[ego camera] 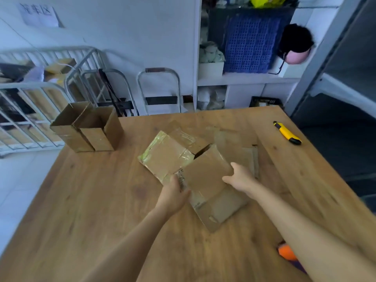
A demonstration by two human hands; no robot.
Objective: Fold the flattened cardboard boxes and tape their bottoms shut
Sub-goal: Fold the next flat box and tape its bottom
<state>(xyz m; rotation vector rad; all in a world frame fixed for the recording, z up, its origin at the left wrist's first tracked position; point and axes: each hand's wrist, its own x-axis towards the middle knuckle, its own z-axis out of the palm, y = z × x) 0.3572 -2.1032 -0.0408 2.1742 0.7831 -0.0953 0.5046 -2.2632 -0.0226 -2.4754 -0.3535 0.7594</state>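
A partly opened cardboard box lies at the middle of the wooden table, between both my hands. My left hand grips its left edge, fingers curled round the cardboard. My right hand holds its right edge, thumb on top. Behind it lies a taped, flattened box, and more flattened cardboard sits to the right. Two folded boxes stand open-topped at the table's far left corner.
A yellow utility knife lies near the table's far right edge. An orange object shows at the near right under my forearm. Metal carts and a shelf unit stand beyond the table.
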